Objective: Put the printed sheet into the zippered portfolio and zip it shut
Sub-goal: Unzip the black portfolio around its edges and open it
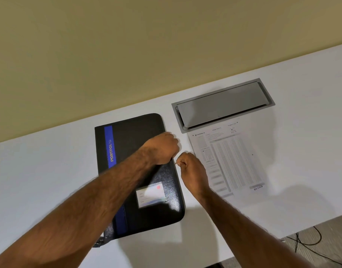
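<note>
A black zippered portfolio (131, 136) with a blue stripe and a card window lies closed and flat on the white table (40, 171). My left hand (162, 147) rests on its right edge, fingers curled over the rim. Just beside it, my right hand (193, 171) pinches the small metal zipper pull (175, 163) at the portfolio's right side. The printed sheet (234, 161), a form with rows of fine print, lies flat on the table to the right of the portfolio, partly covered by my right hand.
A grey metal cable hatch (222, 105) is set into the table behind the sheet. A beige wall (127, 45) stands behind the table. Black cables (311, 240) lie on the floor beyond the table's right edge.
</note>
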The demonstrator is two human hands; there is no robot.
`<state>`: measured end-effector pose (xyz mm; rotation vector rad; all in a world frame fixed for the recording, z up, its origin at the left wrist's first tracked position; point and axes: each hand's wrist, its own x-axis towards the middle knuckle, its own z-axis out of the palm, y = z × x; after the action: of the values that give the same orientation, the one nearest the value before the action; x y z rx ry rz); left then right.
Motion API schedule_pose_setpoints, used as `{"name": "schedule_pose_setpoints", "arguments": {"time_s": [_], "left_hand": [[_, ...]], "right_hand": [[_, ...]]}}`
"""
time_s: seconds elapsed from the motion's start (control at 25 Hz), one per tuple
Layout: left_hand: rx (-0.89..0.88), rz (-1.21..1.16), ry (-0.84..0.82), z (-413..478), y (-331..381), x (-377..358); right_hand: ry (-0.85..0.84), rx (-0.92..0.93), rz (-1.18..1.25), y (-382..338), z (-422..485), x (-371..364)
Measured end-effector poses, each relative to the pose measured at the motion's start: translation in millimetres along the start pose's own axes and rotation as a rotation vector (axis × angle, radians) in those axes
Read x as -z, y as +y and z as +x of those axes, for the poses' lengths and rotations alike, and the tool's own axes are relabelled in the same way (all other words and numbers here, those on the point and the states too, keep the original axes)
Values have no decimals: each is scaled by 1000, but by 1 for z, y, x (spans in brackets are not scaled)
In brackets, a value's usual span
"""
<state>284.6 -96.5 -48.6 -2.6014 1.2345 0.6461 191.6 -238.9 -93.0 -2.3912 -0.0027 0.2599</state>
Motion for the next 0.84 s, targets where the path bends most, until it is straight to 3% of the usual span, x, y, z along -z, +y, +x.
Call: {"name": "schedule_pose_setpoints", "arguments": {"time_s": [0.24,0.56,0.84], "left_hand": [[44,-57,-140,4,0,7],[98,-97,-140,3,-9,6],[146,-181,-165,-2,-8,13]], "right_hand": [[-37,11,30,-2,-3,2],[-98,38,19,-4,-2,4],[-131,45,-3,13,-62,4]]}}
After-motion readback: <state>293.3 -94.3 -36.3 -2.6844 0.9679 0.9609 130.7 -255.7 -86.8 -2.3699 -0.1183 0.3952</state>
